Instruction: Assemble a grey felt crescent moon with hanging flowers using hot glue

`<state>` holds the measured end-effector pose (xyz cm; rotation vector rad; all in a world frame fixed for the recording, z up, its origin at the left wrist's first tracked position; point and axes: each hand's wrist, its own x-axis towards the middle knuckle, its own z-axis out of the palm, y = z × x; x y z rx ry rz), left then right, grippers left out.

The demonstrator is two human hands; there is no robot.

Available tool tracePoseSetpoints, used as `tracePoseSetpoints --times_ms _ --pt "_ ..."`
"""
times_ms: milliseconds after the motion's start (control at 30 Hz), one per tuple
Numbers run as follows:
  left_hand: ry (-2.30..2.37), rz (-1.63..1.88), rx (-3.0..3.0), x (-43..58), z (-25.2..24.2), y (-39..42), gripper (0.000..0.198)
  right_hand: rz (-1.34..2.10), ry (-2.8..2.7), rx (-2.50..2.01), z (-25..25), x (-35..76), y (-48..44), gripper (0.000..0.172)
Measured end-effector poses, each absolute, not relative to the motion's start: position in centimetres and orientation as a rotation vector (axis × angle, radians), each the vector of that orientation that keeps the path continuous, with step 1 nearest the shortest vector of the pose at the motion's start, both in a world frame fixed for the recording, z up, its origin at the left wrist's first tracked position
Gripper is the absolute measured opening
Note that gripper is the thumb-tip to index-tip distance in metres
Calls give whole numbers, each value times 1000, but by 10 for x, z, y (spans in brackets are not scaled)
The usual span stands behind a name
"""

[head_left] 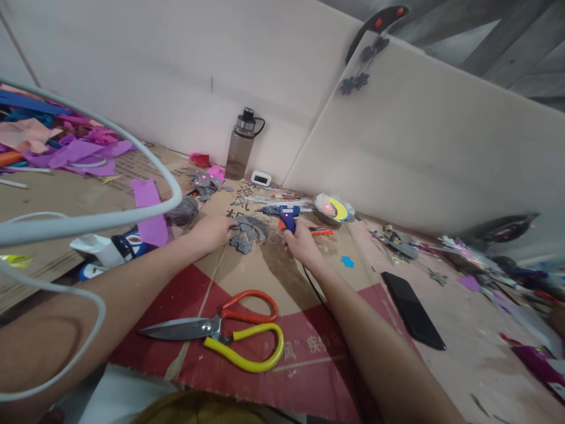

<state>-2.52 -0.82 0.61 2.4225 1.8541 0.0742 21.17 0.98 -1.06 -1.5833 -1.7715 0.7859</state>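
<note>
My right hand (302, 241) is wrapped around the handle of a blue hot glue gun (282, 213), whose nozzle points left; its dark cord runs down beside my forearm. My left hand (215, 232) is closed at the left edge of some grey felt cut-outs (249, 229), its fingertips pinching one of them. The cut-outs include a curved strip and a flower-like shape below it. Nearer to me lie large scissors (220, 327) with one red and one yellow handle, blades spread slightly, on the cardboard (309, 312).
A bottle (241, 147) and small white clock (261, 178) stand by the wall. Right of the glue gun are a bowl (332, 212), orange cutter (322, 231), blue felt flower (348, 261) and black phone (412, 309). A white cable (163, 182) loops across the left, before felt scraps (75, 153).
</note>
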Motion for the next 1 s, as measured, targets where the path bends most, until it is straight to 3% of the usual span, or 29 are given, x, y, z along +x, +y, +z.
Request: tracePoseSetpoints --times_ms 133,533,1000 --pt "1843 73 2426 -26 4 -6 47 904 -1792 -1495 -16 203 6 11" --pt "1855 99 2414 -25 3 -6 46 725 -1937 -1679 -22 196 11 24" --pt "1864 65 2386 -24 6 -7 46 426 -2001 -1796 -10 187 4 25"
